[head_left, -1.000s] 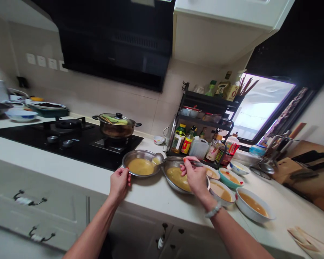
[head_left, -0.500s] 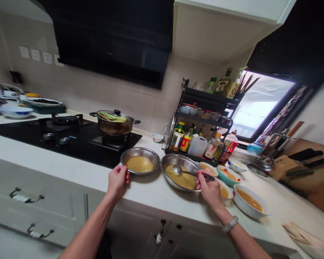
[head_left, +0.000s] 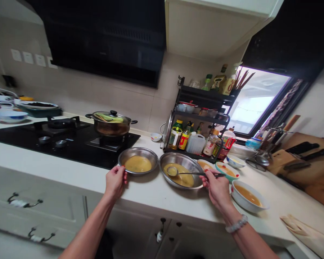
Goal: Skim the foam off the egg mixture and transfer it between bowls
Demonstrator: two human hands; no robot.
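My left hand [head_left: 116,181] pinches the near-left rim of a metal bowl [head_left: 153,162] that stands on the counter with yellowish liquid inside. Touching or almost touching it on the right is a second, larger metal bowl [head_left: 190,162], also with yellowish liquid. In my right hand [head_left: 216,187] is the dark handle of a ladle [head_left: 172,171]; its round head sits in the larger bowl and holds some liquid. Beyond my right hand are a green-rimmed bowl [head_left: 237,177] and a white bowl [head_left: 235,196], both with orange-brown liquid. My hand partly hides other bowls there.
A lidded pot [head_left: 112,128] stands on the black gas hob [head_left: 75,144]. Behind the bowls is a black rack [head_left: 199,117] with bottles and jars. To the right are a knife block [head_left: 279,162] and a folded cloth [head_left: 307,230]. A small bowl [head_left: 156,137] sits by the wall.
The ladle's head has shifted slightly left in the larger bowl and now holds liquid, while my right hand has moved a little right. My left hand stays on the rim. The view has shifted slightly.
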